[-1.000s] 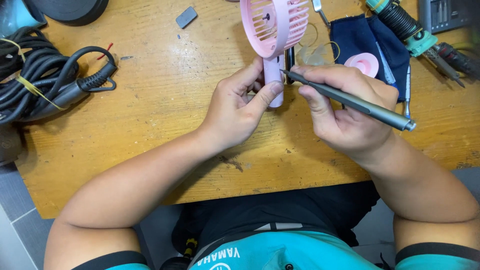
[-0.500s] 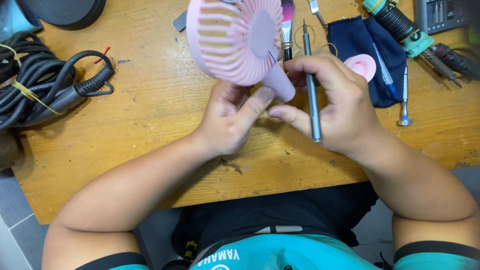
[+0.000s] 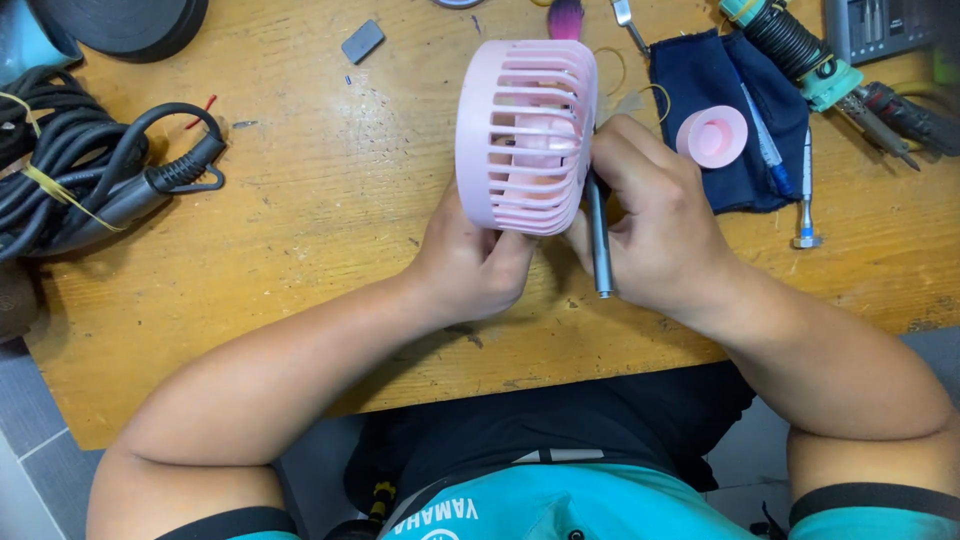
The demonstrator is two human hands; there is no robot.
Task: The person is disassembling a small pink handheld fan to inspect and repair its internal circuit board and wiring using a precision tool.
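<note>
Hands meet over the middle of the wooden bench [image 3: 300,220]. The left hand [image 3: 475,265] is closed around the lower part of a pink fan [image 3: 525,135], holding it upright above the bench with its slatted grille edge-on to the camera. The right hand [image 3: 655,225] is just beside the fan, touching its right edge, and grips a grey screwdriver [image 3: 600,245] whose shaft runs down between the two hands. To the right, a dark blue cloth [image 3: 765,110] lies on the bench with a round pink cap [image 3: 712,136] on it. A soldering iron [image 3: 800,50] lies near the cloth, at the far right corner. A coil of black cable [image 3: 90,185] lies well apart at the left edge.
</note>
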